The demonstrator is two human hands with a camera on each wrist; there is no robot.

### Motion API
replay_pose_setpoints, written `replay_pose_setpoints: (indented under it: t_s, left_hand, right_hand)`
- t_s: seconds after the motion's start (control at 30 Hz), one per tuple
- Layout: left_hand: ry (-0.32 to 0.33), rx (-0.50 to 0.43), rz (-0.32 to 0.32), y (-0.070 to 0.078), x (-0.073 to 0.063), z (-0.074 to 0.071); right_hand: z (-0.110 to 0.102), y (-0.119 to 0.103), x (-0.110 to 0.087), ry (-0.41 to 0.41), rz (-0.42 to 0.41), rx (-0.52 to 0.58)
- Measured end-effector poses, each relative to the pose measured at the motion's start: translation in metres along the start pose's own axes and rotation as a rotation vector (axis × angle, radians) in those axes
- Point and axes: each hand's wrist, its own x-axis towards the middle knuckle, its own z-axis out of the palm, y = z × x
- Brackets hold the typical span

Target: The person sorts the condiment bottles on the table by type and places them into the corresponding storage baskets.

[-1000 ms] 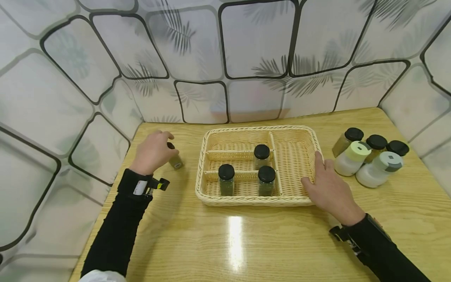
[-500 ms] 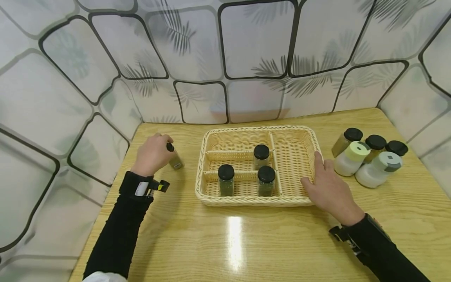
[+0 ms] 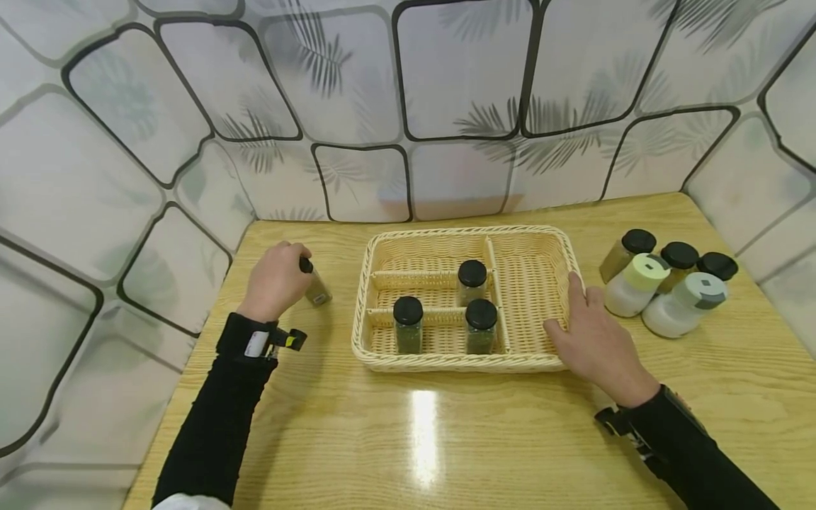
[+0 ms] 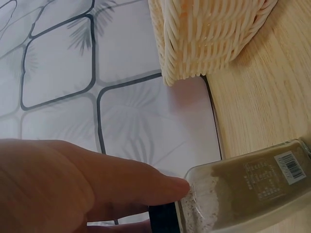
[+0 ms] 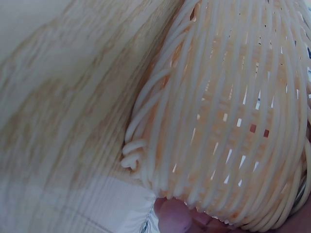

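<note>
At the table's left, my left hand (image 3: 277, 280) grips the black lid of a glass spice jar (image 3: 317, 289). Tan powder shows through the glass in the left wrist view, where a thumb or finger lies by the neck of this jar (image 4: 248, 187). Most of the grip is hidden behind the hand. My right hand (image 3: 599, 340) holds the right wall of a woven basket (image 3: 459, 363), its thumb on the inner side. Inside the basket's left compartments are three black-lidded jars: one front left (image 3: 409, 326), one front right (image 3: 481, 327), one behind it (image 3: 472, 283).
Right of the basket stand several containers: black-lidded jars (image 3: 617, 263), a white shaker with a yellow-green top (image 3: 627, 292) and one with a grey top (image 3: 674, 312). A patterned cloth (image 3: 459, 177) hangs behind the wooden table (image 3: 357, 439).
My left fingers have drawn in around the jar's lid, and the hand has shifted slightly. The right hand and the basket stay in place.
</note>
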Motion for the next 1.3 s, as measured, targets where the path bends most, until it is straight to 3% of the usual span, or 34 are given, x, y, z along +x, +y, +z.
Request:
replay_pose_setpoints:
  t_s: [0.57,1.3]
  left_hand:
    - [0.086,0.002,0.04,0.003,-0.004,-0.001]
    - [0.249,0.009,0.121,0.052,-0.009,-0.034]
  right_hand:
    - [-0.001,-0.001,-0.001,0.004,-0.001,0.002]
    - [-0.001,0.0,0.0,-0.002,-0.001,-0.007]
